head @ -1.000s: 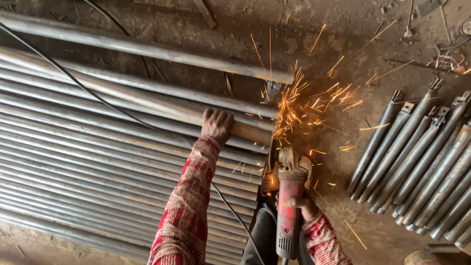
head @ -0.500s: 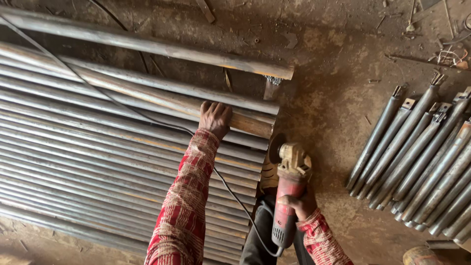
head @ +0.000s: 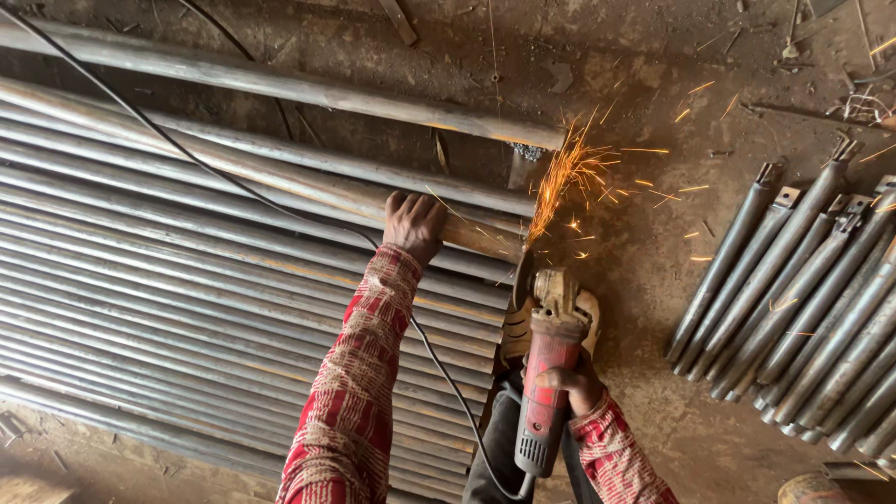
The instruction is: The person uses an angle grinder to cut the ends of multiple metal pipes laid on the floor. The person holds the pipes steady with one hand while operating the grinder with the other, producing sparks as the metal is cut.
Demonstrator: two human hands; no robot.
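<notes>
A red angle grinder (head: pixel 551 359) sits low and just right of centre in the frame, its disc meeting the end of a steel pipe (head: pixel 467 233) so that orange sparks (head: pixel 579 173) fan toward the upper right. The right hand (head: pixel 569 383) is wrapped tightly around the grinder's body, steering it. The left hand (head: pixel 413 224), at centre, is curled and pressed down on that same pipe, apparently to stop it rolling. A black power cord (head: pixel 233 187) trails across the row of long pipes (head: pixel 187 308) filling the left. Shorter capped tubes (head: pixel 803 299) lie bundled at right on the dirt floor (head: pixel 653 56).
</notes>
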